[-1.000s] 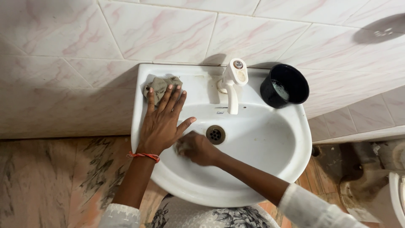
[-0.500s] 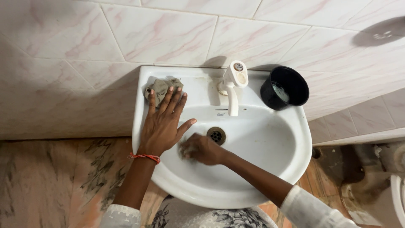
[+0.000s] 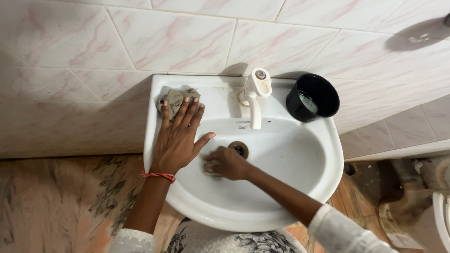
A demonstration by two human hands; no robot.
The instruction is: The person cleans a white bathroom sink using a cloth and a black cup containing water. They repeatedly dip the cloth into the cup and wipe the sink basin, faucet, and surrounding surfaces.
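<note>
— Marbled pink-and-white wall tiles [image 3: 187, 42] are seen behind a white washbasin [image 3: 300, 201] fixed to the wall. What is being handled?

— The bowl is being scrubbed. The right hand [image 3: 225, 162] is curled shut over something small and pale, probably a scrub pad [image 3: 209, 168]; most of it is hidden, so its kind cannot be told for sure. It is pressed against the inner left wall of the bowl, just beside the drain [image 3: 239, 149].

— And the other hand?

— The left hand [image 3: 178, 136] is laid flat on the left rim with its fingers spread, the fingertips touching a crumpled grey cloth [image 3: 174, 100] at the back corner. Nothing is gripped by it; it looks to be used as a brace.

— How should the scrubbing be done well?

— Firm pressure is best kept through the pad, with small overlapping strokes worked from the rim down toward the drain, so loosened dirt is carried downward. The base of the white tap [image 3: 255, 96] should not be missed. A black mug [image 3: 313, 98] with a little liquid stands on the right back ledge, well apart from both hands; it should be kept from being knocked.
</note>
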